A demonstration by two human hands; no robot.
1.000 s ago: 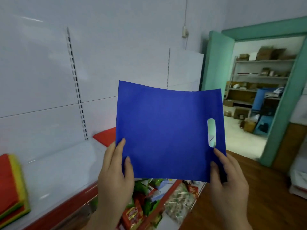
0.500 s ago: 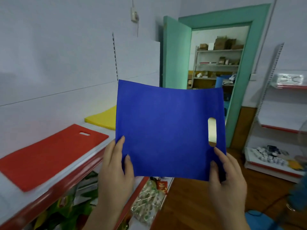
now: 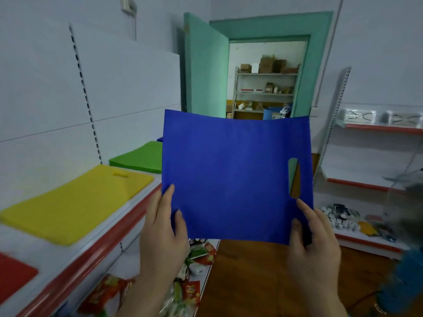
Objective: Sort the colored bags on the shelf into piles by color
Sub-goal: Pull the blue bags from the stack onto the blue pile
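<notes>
A blue bag fills the centre of the frame, held up flat and facing the camera, its top edge bowed slightly and its oval handle cut-out near the right edge (the slot stands upright, so the bag is turned on its side). The left hand pinches the bag's lower left corner, thumb on the near face and fingers hidden behind the fabric. The right hand pinches the lower right corner just under the cut-out in the same way, thumb in front, fingers behind.

To the left, a white shelf with a red front lip runs from the lower left toward the centre. On it lies a yellow bag pile at centre left, a green bag pile beyond it, partly hidden by the blue bag, and a red bag pile at the lower left edge. A sliver of blue shows past the green pile; what it is cannot be told.

Below the shelf, at the lower centre, sit packaged snacks. A green door stands open at upper centre, with a storage rack visible through the doorway. Another red-edged shelving unit occupies the right side.
</notes>
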